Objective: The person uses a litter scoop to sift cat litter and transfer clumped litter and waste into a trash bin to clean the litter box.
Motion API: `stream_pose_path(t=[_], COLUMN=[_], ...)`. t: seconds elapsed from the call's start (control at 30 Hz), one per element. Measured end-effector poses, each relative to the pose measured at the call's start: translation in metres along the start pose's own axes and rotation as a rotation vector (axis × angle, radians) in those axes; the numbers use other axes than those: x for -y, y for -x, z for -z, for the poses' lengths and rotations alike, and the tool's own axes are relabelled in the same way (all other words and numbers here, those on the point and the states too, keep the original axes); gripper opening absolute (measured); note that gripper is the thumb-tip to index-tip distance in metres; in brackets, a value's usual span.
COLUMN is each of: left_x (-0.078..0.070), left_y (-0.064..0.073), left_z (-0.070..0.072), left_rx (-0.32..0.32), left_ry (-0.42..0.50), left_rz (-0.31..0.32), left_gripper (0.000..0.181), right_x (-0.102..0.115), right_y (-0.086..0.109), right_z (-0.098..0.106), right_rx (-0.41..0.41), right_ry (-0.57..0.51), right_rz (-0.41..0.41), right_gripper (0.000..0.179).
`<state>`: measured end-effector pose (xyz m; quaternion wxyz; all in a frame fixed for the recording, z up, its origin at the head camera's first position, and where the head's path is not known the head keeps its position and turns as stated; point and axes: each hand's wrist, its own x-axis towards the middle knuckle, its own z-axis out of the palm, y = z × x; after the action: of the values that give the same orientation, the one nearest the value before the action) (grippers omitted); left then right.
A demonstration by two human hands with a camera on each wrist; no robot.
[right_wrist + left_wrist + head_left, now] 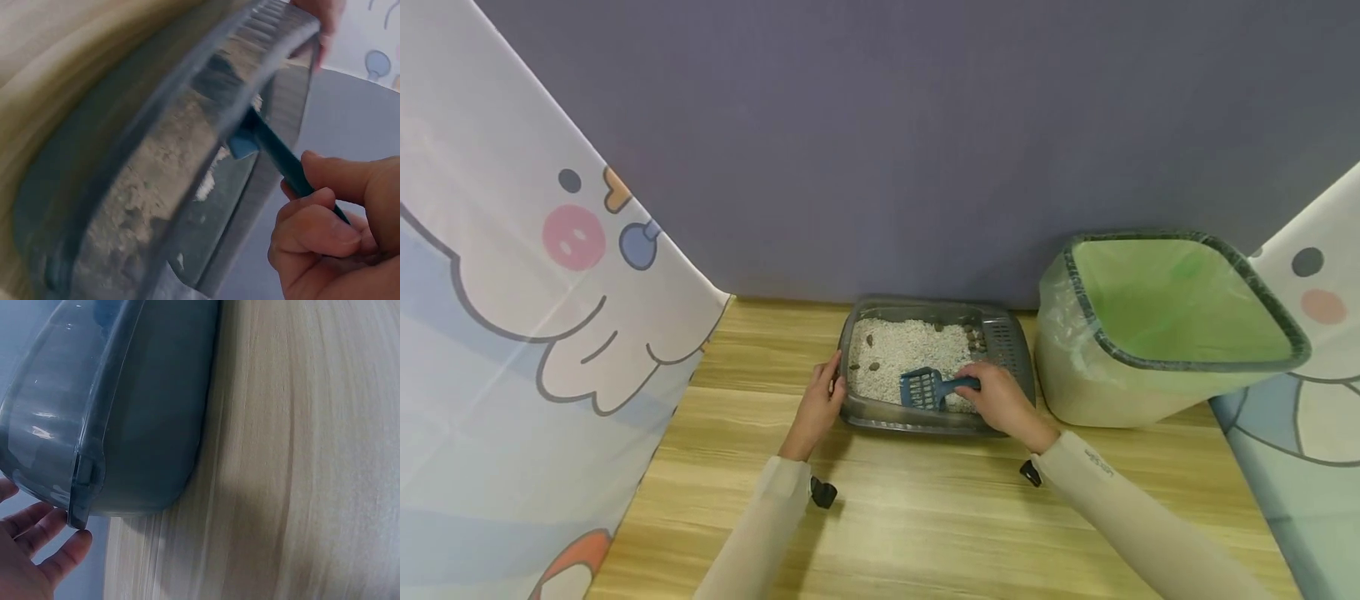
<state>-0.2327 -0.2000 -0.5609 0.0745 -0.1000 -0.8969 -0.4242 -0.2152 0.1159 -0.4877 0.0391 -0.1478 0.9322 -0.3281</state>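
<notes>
A dark grey litter box holds pale litter with several brown clumps, some gathered at the right near a perforated panel. My right hand grips the handle of a blue slotted litter scoop, whose head lies over the litter near the front wall. In the right wrist view, thumb and curled fingers hold the handle. At the box's left end, my left hand holds the rim. The left wrist view shows its fingers and thumb around the rim's edge.
To the right of the box stands a tall bin with a green interior and a clear liner over its dark rim. The wood-grain table meets a grey back panel. Cartoon-printed sheets hang on both sides.
</notes>
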Motion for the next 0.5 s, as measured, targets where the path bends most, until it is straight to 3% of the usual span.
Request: stream_pose_path(t=[0.5], left_x=[-0.001], left_y=[-0.001], left_z=[0.0], left_rx=[-0.024], left_ry=[-0.038], left_rz=[-0.017], left_gripper=[0.052], right_x=[0.012], right_y=[-0.026], right_z=[-0.04], right_rx=[0.169], right_ry=[0.056], right_rz=[0.033], right_gripper=[0.031])
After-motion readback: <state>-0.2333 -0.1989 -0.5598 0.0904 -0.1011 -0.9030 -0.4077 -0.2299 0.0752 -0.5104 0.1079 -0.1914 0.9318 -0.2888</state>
